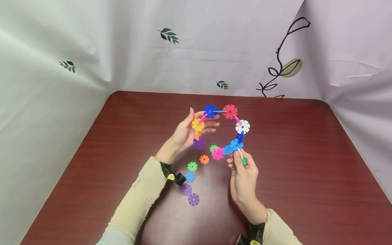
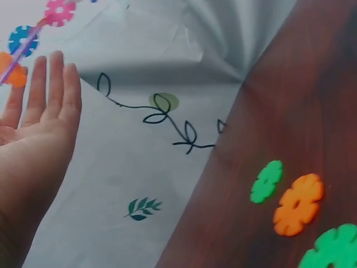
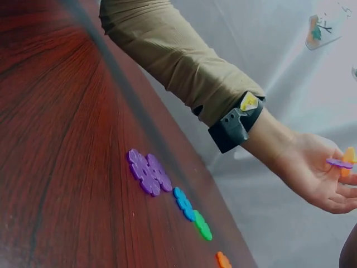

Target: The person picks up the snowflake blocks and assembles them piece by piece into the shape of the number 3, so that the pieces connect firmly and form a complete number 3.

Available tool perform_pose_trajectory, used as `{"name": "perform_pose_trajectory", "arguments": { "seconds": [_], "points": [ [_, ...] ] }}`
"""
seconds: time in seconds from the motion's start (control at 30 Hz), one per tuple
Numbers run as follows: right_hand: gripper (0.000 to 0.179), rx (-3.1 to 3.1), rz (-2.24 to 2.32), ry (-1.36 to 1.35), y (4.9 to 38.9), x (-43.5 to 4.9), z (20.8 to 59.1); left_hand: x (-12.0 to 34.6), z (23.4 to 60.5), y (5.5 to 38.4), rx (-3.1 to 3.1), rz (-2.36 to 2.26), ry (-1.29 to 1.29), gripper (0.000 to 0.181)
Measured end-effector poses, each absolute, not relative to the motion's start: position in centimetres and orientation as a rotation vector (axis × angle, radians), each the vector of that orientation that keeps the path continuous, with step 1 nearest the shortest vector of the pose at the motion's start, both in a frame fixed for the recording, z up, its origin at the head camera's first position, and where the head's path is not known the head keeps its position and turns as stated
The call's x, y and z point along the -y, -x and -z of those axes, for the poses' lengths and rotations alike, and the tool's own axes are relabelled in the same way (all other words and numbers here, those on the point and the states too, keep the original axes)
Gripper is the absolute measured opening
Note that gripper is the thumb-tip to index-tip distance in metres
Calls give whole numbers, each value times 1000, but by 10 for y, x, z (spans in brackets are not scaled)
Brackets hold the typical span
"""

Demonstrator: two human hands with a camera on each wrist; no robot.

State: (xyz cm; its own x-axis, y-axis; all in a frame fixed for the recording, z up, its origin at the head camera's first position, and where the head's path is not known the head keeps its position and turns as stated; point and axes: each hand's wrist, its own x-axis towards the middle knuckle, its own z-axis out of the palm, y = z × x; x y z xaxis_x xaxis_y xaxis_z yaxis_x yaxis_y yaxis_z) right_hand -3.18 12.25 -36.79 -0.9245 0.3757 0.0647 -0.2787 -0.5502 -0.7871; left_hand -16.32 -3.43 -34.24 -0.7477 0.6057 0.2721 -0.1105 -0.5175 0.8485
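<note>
A curved chain of slotted plastic discs hangs above the table, with a dark blue disc, a red disc and a white disc along its top and right. My left hand is behind its left side, fingers straight and spread. A yellow disc and a purple disc lie in front of that palm. Thumb and fingers of my right hand pinch the chain at its lower right, by a light blue disc. White and green discs show at those fingertips, partly hidden.
Loose discs lie on the brown table: an orange disc, a green disc, a blue disc and two purple discs. A pink disc overlaps another green one. White patterned cloth surrounds the table's back and sides.
</note>
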Motion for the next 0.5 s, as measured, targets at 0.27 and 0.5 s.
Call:
{"name": "perform_pose_trajectory", "arguments": {
  "seconds": [0.27, 0.5],
  "points": [
    [11, 1179, -2567, 293, 41, -125, 369, 22, 347, 168, -1676, -1875, -1041, 39],
    [13, 1278, -2503, 261, 30, -122, 366, 11, 343, 140, -1686, -1673, -1248, 69]
  ]
}}
